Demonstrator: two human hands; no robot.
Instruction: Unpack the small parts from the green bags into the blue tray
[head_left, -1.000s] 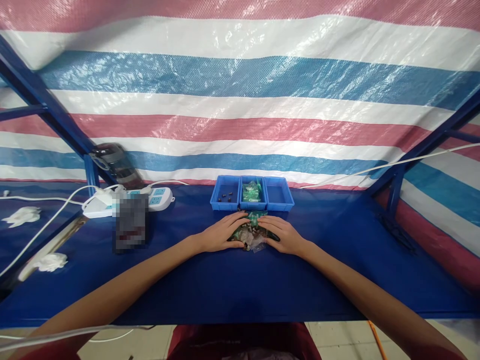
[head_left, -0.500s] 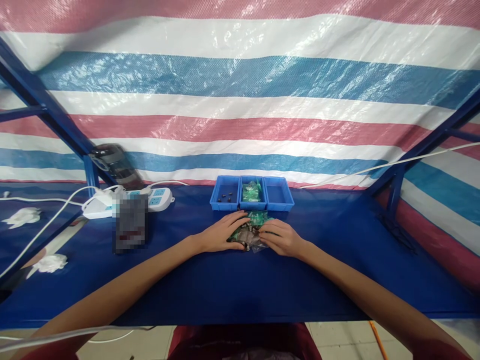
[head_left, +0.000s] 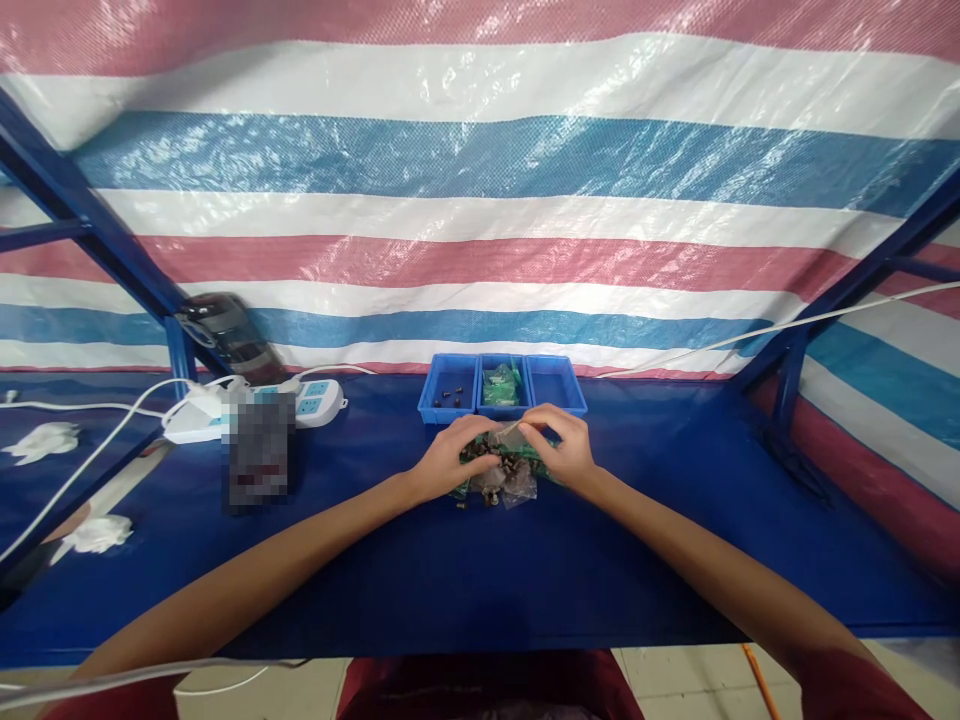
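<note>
Screws point(head_left: 511, 467) lie beside my right grip point(head_left: 564, 446), which pinches a clear bag point(head_left: 507, 437); left grip point(head_left: 445, 462) gapes. Sorting, I judge; next needs gentle lifting.

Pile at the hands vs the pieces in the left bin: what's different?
The pile is heaped; the pieces lie scattered. The pile mixes in clear plastic and green items; the pieces show neither. The pile sits on the table, the pieces inside the left bin. Shared: small dark parts in both.
</note>
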